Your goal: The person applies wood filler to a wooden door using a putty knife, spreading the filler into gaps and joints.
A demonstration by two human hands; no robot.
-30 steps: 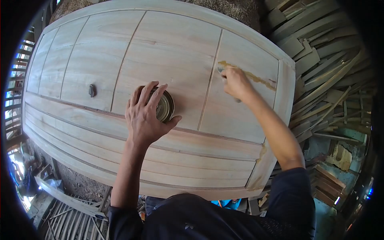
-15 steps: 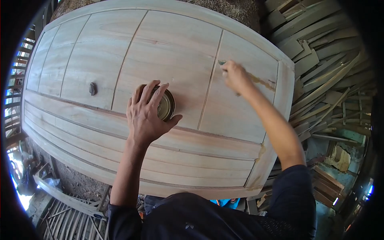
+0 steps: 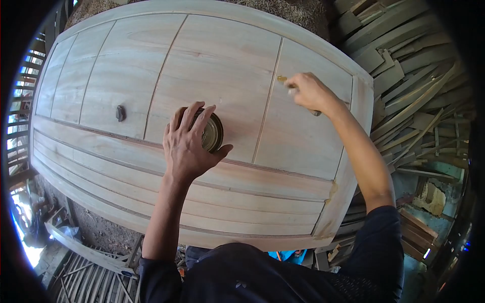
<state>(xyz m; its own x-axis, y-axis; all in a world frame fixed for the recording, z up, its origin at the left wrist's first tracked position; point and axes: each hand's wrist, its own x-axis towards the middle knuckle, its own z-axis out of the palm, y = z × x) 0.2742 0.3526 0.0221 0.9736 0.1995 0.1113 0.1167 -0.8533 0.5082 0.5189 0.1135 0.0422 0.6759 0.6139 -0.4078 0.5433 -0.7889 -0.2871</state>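
A large pale wooden door (image 3: 222, 55) with grooved panels lies flat in front of me. My left hand (image 3: 189, 141) curls its fingers over the rim of a round metal tin (image 3: 214, 132), thumb near its lower edge; the palm side is hidden. Over the right-hand panel, my right hand (image 3: 309, 93) is closed around a putty knife whose handle end (image 3: 316, 113) sticks out below the fist. Its blade is blurred and mostly hidden. A yellow-brown smear of filler (image 3: 281, 79) shows on the wood just left of the fingers.
A small dark lump (image 3: 120, 113) rests on the door's left part. More filler (image 3: 332, 192) marks the lower right frame joint. Stacked wood offcuts (image 3: 409, 101) crowd the right side. A slatted wooden piece (image 3: 91, 275) lies below at the left.
My right hand has moved slightly right and its wrist has turned. A filler smear now shows by the panel's left groove. My left hand stays on the tin; the view has shifted slightly.
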